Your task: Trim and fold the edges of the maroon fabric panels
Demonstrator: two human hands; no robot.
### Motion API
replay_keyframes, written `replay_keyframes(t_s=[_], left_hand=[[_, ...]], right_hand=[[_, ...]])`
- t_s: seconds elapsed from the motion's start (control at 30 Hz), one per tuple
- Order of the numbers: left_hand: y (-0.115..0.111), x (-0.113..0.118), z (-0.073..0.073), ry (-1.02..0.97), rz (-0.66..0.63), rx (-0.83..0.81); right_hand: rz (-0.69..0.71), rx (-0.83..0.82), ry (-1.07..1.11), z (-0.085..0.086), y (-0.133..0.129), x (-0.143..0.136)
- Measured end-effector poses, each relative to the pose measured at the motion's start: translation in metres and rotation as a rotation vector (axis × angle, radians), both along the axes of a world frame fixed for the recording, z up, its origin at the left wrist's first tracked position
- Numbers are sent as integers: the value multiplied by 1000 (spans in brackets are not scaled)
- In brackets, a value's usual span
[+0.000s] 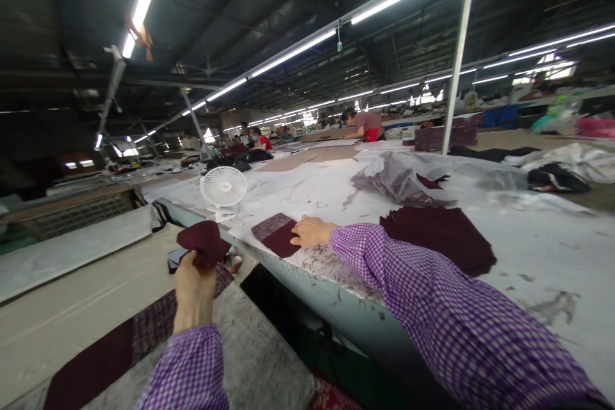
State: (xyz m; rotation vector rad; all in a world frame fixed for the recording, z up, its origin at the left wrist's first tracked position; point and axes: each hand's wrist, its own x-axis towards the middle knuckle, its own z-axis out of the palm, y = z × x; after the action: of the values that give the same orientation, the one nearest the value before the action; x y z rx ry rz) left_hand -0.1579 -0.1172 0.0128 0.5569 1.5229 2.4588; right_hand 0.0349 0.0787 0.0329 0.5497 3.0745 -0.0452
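My left hand (pixel 195 278) is closed around a dark maroon fabric piece (pixel 204 240), which bends over above the fingers. My right hand (pixel 311 232) rests on the big table with its fingers apart, touching a maroon fabric piece (pixel 281 245) near the table edge. That piece has a speckled grey-maroon patterned part (pixel 273 225) at its far end. Beyond my right forearm lies a stack of maroon fabric pieces (pixel 439 237). Below my left hand, a strip of maroon and patterned fabric (pixel 103 352) lies across a lower grey surface.
A white fan (pixel 223 187) stands at the table's left edge. Clear plastic sheeting (pixel 401 179) lies on the white tabletop (pixel 327 189). A dark gap separates this table from the lower surface at left. A metal pole (pixel 459 57) rises behind. Two people work farther back.
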Motion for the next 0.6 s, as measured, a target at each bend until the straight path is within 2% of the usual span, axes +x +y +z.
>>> replay_keyframes(t_s=[0.1, 0.17, 0.23, 0.33, 0.4, 0.5, 0.6], left_hand=[[6, 30, 1, -111, 26, 24], [14, 56, -2, -50, -47, -80], [23, 82, -8, 83, -168, -198], [34, 119, -16, 359, -316, -343], [38, 144, -20, 548, -400, -421], [33, 178, -18, 835, -446, -488], [23, 199, -12, 1051, -519, -504]], right_hand=[[44, -57, -14, 9, 2, 6], [77, -130, 14, 17, 2, 16], [36, -344, 82, 26, -1, 33], [-115, -839, 172, 37, -6, 65], [-178, -1038, 185, 41, -8, 87], [-220, -1094, 163, 38, -4, 116], [-172, -1022, 167, 27, 1, 135]])
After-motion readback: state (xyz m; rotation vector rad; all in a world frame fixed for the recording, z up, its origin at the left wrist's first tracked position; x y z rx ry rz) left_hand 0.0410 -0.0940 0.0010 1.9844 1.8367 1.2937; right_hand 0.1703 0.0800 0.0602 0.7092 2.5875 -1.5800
